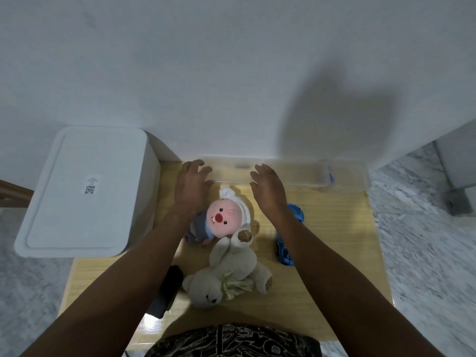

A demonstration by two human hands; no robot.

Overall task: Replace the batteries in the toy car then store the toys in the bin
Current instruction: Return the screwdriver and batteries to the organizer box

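Risk first: clear plastic bin [342,173] at the far edge of the pale wooden tabletop [334,228], against the white wall, hard to judge by eye for being transparent. Both hands reached toward it over the toys, left hand [192,186] and right hand [268,188], fingers spread wide, nothing held. Likely to brush the pink-faced plush doll in a white cap [226,217] lying just under the wrists, or nudge the cream plush bear [229,276] nearer the body. Blue toy car [287,238] lay just right of the right forearm, partly hidden by it; long axis ran near to far, slightly slanted. Which end was the front: could not tell. Batteries apparently not yet dealt with. Black flat object [167,289] beside the bear, kind unclear.
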